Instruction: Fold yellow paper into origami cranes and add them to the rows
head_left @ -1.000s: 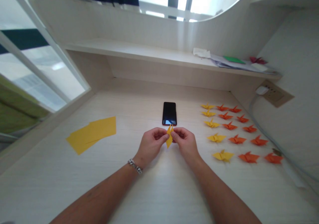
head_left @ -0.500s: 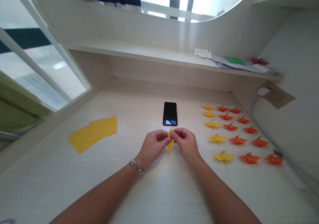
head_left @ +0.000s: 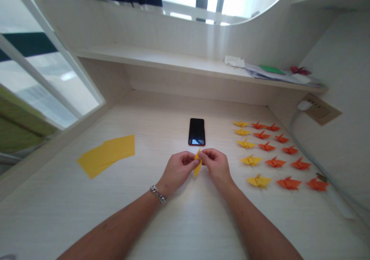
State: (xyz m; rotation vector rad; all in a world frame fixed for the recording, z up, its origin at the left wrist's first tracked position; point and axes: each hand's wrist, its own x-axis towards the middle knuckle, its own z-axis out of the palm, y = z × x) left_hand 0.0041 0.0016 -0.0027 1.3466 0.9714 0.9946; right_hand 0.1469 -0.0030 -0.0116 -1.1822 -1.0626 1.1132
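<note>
Between my hands is a small folded yellow paper (head_left: 197, 170), narrow and pointed at both ends. My left hand (head_left: 179, 169) pinches its left side between thumb and fingers. From the other side, the thumb and fingers of my right hand (head_left: 215, 164) are closed on it near the upper part. My fingertips cover the middle of the folds. A black phone (head_left: 197, 131) lies just beyond my hands on the desk. To the right stand rows of folded paper cranes, with yellow cranes (head_left: 251, 160) in the nearest column and orange cranes (head_left: 275, 162) beside them.
Flat yellow paper sheets (head_left: 118, 151) overlap on the left of the desk (head_left: 162, 109). A grey cable (head_left: 306, 152) runs down the right edge from a wall socket (head_left: 323, 111). Papers (head_left: 261, 71) rest on the shelf (head_left: 173, 61) above.
Both hands keep their hold on the folded paper, with only slight finger movement. One of the two points at its top no longer shows separately. The view has shifted very slightly.
</note>
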